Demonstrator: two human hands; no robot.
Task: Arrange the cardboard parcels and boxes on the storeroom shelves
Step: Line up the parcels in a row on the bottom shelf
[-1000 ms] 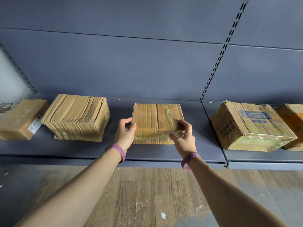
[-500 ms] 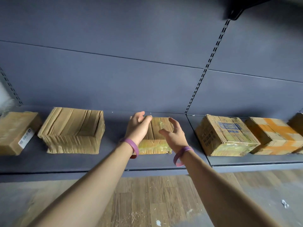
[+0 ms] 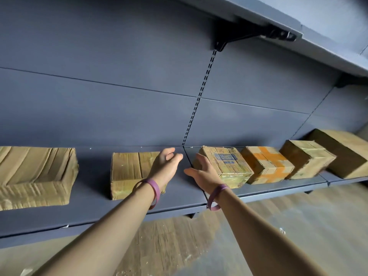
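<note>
Small taped parcel [image 3: 131, 172]: flat on lower shelf [image 3: 179, 198], centre-left, apart from its neighbours, seemingly its row slot. Left hand [image 3: 166, 166]: fingers relaxed, empty, over the parcel's right end. Right hand [image 3: 205, 174]: spread wide, empty, just beside blue-labelled box [image 3: 229, 164], probably the next pick.

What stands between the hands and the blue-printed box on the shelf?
Nothing visible does. The right hand is at the blue-printed box's left side; the left hand is over bare shelf just left of it.

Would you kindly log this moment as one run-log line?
left hand: open, near small parcel | right hand: open, near blue-label box | nothing held
</note>
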